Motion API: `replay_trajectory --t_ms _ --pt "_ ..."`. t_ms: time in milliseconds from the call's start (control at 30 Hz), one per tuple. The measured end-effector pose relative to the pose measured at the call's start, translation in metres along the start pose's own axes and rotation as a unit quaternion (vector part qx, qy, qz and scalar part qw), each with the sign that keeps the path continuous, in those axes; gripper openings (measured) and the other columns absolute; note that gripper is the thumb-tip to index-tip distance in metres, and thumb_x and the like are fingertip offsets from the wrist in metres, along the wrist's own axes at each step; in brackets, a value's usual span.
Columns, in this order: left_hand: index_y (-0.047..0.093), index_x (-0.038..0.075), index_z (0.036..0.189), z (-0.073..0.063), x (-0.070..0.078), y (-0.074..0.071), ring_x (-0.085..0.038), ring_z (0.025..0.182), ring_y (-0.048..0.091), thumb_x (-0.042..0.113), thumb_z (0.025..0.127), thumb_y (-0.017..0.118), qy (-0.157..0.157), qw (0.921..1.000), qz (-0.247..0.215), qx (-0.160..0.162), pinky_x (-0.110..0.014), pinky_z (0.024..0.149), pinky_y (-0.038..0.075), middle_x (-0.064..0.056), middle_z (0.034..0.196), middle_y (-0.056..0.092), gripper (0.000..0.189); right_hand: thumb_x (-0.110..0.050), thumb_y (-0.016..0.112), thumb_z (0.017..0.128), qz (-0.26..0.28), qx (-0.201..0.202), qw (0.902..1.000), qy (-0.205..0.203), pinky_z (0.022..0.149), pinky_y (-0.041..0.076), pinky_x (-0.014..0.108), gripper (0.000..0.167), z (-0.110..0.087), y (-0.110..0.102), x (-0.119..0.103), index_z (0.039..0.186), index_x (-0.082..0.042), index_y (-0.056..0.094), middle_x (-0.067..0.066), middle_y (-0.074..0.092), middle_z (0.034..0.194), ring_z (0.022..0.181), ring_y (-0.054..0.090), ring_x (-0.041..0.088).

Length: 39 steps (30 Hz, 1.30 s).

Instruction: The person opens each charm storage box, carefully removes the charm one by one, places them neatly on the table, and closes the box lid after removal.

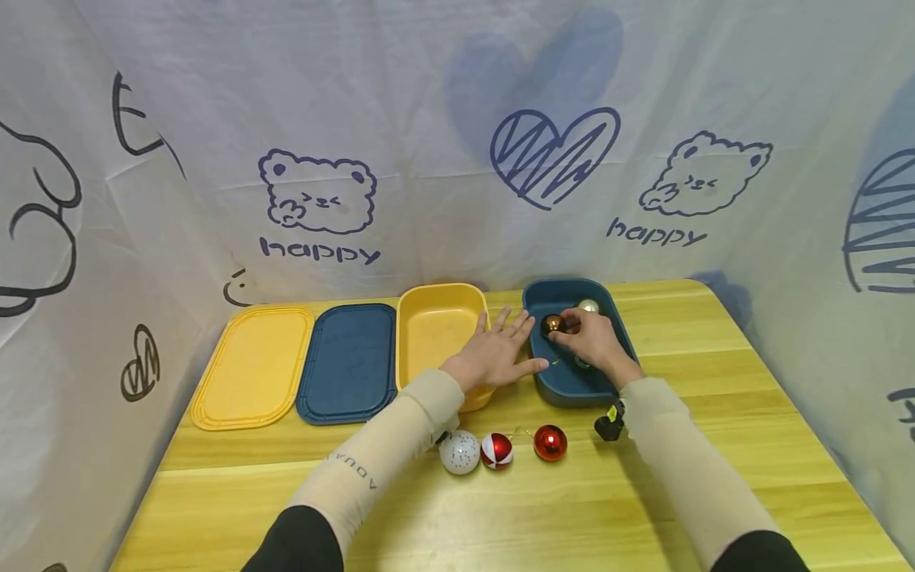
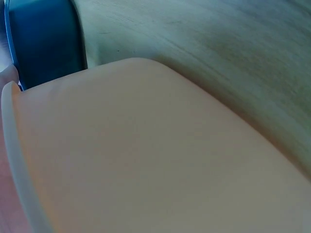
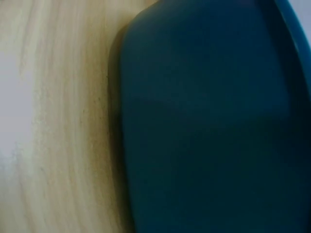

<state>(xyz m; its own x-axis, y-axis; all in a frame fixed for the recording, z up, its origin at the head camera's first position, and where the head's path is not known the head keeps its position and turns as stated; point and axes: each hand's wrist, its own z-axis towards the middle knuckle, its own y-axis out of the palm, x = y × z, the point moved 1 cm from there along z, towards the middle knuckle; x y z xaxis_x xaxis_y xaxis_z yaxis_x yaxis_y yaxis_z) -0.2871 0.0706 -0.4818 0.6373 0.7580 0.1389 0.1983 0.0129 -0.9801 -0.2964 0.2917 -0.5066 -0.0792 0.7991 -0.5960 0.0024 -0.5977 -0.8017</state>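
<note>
My right hand (image 1: 593,342) reaches into the blue box (image 1: 572,395) and pinches a shiny brown bauble (image 1: 553,325) between thumb and fingers. A pale gold bauble (image 1: 588,306) lies behind the hand, and other baubles there are partly hidden under it. With fingers spread, my left hand (image 1: 495,357) lies over the right rim of the yellow box (image 1: 436,334), its fingertips near the blue box's left rim. The left wrist view is mostly filled by the yellow box's outer wall (image 2: 155,145); the right wrist view shows the blue box's wall (image 3: 209,121), the fingers out of sight.
In front of the boxes lie a white speckled bauble (image 1: 460,453), a red-and-white bauble (image 1: 496,451) and a red bauble (image 1: 550,442) on the wooden table (image 1: 715,397). A blue lid (image 1: 348,361) and a yellow lid (image 1: 253,365) lie flat at left. A printed cloth (image 1: 429,159) hangs behind.
</note>
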Motion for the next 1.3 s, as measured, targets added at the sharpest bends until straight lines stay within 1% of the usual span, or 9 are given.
replay_trajectory --t_ms 200,400,600,733,833,1067,1300 --pt "0.014 0.014 0.171 0.000 0.000 0.000 -0.035 0.166 0.007 0.073 0.106 0.030 0.002 1.0000 -0.001 0.004 -0.065 0.131 0.008 -0.006 0.179 0.013 0.089 -0.027 0.076 0.097 0.005 0.018 0.9998 -0.012 0.094 0.059 0.053 0.051 -0.006 -0.006 -0.003 0.134 0.006 0.065 0.026 0.074 0.121 0.111 0.073 0.040" --pt "0.013 0.015 0.171 0.000 -0.001 0.001 -0.033 0.166 0.004 0.074 0.105 0.027 0.001 1.0000 -0.003 0.000 -0.064 0.132 0.006 -0.005 0.179 0.011 0.090 -0.027 0.076 0.096 0.025 0.043 0.9986 -0.017 0.093 0.060 0.053 0.051 -0.017 -0.014 -0.008 0.135 0.005 0.065 0.026 0.074 0.119 0.109 0.073 0.039" --pt "0.013 0.015 0.171 0.000 -0.001 0.001 -0.034 0.166 0.005 0.075 0.105 0.027 0.001 1.0000 -0.003 0.001 -0.064 0.132 0.007 -0.005 0.179 0.011 0.091 -0.027 0.077 0.096 0.047 0.058 0.9971 -0.018 0.093 0.061 0.051 0.050 -0.032 -0.024 -0.008 0.134 0.003 0.065 0.024 0.074 0.118 0.107 0.072 0.037" --pt "0.012 0.015 0.171 0.000 -0.001 0.001 -0.034 0.166 0.005 0.074 0.105 0.029 0.002 1.0000 -0.006 0.000 -0.064 0.131 0.007 -0.005 0.179 0.011 0.090 -0.026 0.078 0.096 0.054 0.062 0.9962 -0.026 0.091 0.061 0.051 0.049 -0.044 -0.032 -0.009 0.134 0.003 0.065 0.023 0.074 0.116 0.103 0.072 0.036" --pt "0.013 0.014 0.171 0.000 -0.001 0.002 -0.034 0.166 0.005 0.073 0.106 0.031 0.001 0.9999 -0.012 0.001 -0.064 0.131 0.006 -0.005 0.179 0.011 0.090 -0.025 0.078 0.096 0.055 0.061 0.9962 -0.029 0.091 0.061 0.051 0.049 -0.054 -0.037 -0.011 0.134 0.003 0.065 0.023 0.073 0.117 0.102 0.073 0.036" --pt "0.012 0.015 0.171 0.001 -0.002 0.003 -0.033 0.166 0.003 0.074 0.105 0.029 -0.006 0.9999 -0.010 0.001 -0.063 0.132 0.004 -0.005 0.179 0.010 0.090 -0.026 0.078 0.097 0.063 0.056 0.9956 -0.041 0.090 0.061 0.048 0.050 -0.074 -0.040 -0.017 0.135 0.003 0.065 0.023 0.072 0.120 0.103 0.073 0.035" --pt "0.014 0.014 0.171 0.002 0.000 0.004 -0.034 0.166 0.004 0.073 0.106 0.031 -0.001 0.9999 -0.012 0.006 -0.064 0.132 0.005 -0.006 0.179 0.012 0.090 -0.022 0.079 0.096 0.063 0.052 0.9948 -0.061 0.093 0.060 0.054 0.047 -0.100 -0.040 -0.023 0.135 0.001 0.066 0.020 0.072 0.121 0.107 0.072 0.036"
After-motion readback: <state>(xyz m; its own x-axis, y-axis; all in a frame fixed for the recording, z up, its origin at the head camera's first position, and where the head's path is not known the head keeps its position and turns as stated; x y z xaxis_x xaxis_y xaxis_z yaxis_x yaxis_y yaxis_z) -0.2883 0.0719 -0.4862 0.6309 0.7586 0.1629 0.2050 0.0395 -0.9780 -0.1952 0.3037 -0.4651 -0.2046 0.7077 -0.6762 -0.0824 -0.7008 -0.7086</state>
